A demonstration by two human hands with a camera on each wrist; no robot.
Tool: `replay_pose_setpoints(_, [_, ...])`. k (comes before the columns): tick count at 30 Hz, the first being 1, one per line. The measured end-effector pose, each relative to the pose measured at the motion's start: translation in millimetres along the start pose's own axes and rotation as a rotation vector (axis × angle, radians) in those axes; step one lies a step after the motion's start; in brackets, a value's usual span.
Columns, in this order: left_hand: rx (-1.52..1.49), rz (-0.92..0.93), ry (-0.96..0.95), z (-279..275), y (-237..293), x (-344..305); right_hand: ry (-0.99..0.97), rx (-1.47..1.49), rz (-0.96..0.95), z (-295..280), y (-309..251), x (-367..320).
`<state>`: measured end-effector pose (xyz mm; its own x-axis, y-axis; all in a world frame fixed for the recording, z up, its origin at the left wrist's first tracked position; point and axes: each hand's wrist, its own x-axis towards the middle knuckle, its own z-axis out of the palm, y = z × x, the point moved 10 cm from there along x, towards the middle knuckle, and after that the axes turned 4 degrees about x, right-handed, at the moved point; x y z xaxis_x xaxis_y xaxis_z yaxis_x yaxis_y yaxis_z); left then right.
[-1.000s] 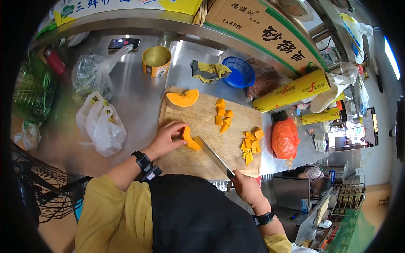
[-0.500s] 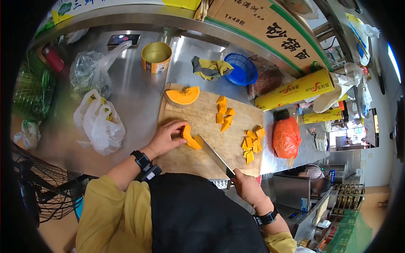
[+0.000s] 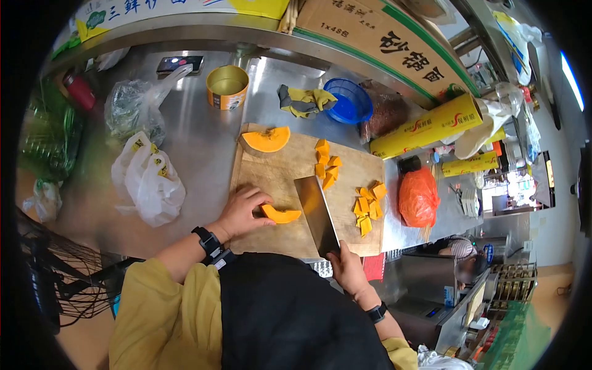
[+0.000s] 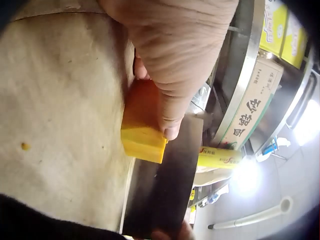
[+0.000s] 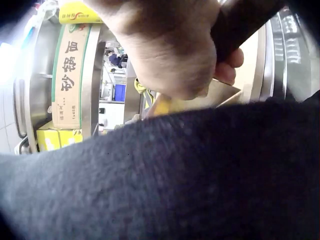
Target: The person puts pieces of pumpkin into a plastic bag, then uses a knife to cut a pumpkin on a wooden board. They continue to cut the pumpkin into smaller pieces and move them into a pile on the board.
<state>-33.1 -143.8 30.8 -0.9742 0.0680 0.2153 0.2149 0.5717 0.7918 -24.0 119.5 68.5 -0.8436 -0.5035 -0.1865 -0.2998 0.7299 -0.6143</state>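
My left hand [image 3: 242, 213] pinches a curved slice of pumpkin [image 3: 282, 215] on the wooden cutting board [image 3: 277, 169]. In the left wrist view the thumb lies along the orange slice [image 4: 145, 127]. My right hand [image 3: 349, 269] grips the dark handle [image 5: 245, 22] of a cleaver [image 3: 317, 213], whose broad blade stands just right of the slice, its flat side showing. At the board's far left sits a larger pumpkin wedge [image 3: 266, 140]. Cut pumpkin chunks lie in two groups, one beyond the blade [image 3: 327, 163] and one at the right [image 3: 369, 206].
Plastic bags [image 3: 148, 182] lie left of the board. Behind it stand an open can [image 3: 227, 87], a cloth [image 3: 305, 100] and a blue basket [image 3: 349, 102]. On the right are a yellow cling film box [image 3: 427, 126] and a red bag [image 3: 419, 197]. A shelf edge [image 3: 185, 38] runs across the back.
The cleaver has come away from the slice toward the right and turned, so its flat side shows. The slice has swung to lie more crosswise in my left hand.
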Motion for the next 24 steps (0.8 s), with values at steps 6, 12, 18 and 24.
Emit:
replay_pose_setpoints(6, [0.064, 0.13, -0.055, 13, 11, -5, 0.097, 0.048, 0.034, -6, -8, -20])
replay_pose_setpoints(12, [0.089, 0.202, -0.143, 31, 23, 0, 0.045, -0.051, 0.1, 1, -3, -37])
replay_pose_setpoints(18, [0.019, 0.156, -0.111, 25, 16, -1, 0.062, -0.177, 0.069, -16, -12, -52])
replay_pose_setpoints(24, [-0.559, -0.091, -0.204, 25, 1, 15, 0.069, 0.08, 0.07, -18, -12, -50])
